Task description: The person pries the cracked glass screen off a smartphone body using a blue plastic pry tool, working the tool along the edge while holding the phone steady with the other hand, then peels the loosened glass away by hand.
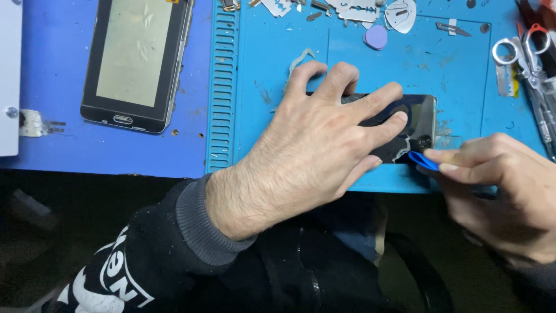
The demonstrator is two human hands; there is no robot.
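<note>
My left hand (315, 145) lies flat with fingers spread on a dark phone panel (420, 119), pressing it onto the blue work mat (370, 75). Most of the panel is hidden under the hand. My right hand (507, 185) pinches a small blue plastic pry pick (423, 160), whose tip touches the panel's near right corner, where a pale torn strip of adhesive shows.
A second phone (136, 61) with its screen up lies at the far left on the blue table. Scissors and tweezers (524, 52) lie at the right edge. A purple pick (376, 37), razor blades and small metal parts (353, 10) are scattered along the mat's far side.
</note>
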